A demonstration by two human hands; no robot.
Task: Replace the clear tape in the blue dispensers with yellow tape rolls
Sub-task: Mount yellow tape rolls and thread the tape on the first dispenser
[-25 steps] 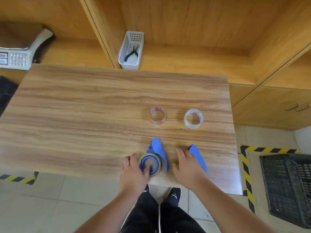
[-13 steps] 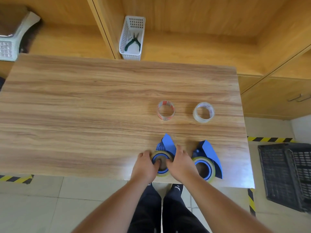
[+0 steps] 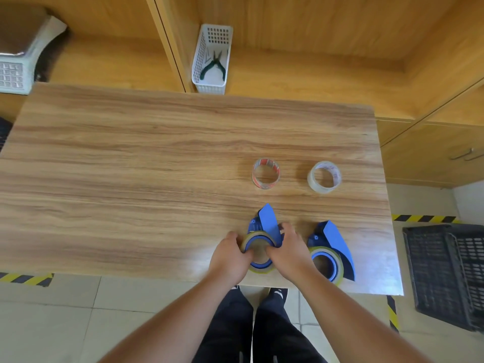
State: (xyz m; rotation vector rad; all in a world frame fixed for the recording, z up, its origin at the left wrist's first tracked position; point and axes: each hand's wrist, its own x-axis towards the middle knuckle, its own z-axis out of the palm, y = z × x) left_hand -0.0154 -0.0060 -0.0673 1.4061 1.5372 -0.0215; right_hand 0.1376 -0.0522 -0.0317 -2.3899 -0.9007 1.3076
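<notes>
Blue dispensers, two of them, sit at the near edge of the table [image 3: 131, 158]. Left dispenser [image 3: 265, 224] carries a yellow roll [image 3: 258, 235] and both your hands are on it. Right dispenser [image 3: 334, 244] lies just beside, untouched, with its own yellow roll [image 3: 327, 265] already on the hub.

Left hand [image 3: 230, 258] is curled around the left side of the roll, fingers on its rim. Right hand [image 3: 289, 251] is wrapped over the right side, fingertips against the blue hood. Both closed on the same unit; how hard you squeeze, can't tell.

Two clear rolls stand farther back, well apart from the hands: one with red print [image 3: 265, 173], one plain [image 3: 324, 176]. Looks like the swap is nearly done and you're seating this last roll.

To do it well:
- pin the blue body with the right hand so it doesn't slide off the near edge
- press the roll evenly down the hub with the left, no tilt
- check the loose end faces the cutter before letting go

Writing: red print on the left clear roll and faint marks inside the right one, both too small to read. No brand legible on the dispensers. White basket [image 3: 212, 58] with pliers [image 3: 213, 65] sits on the far shelf, no label.
</notes>
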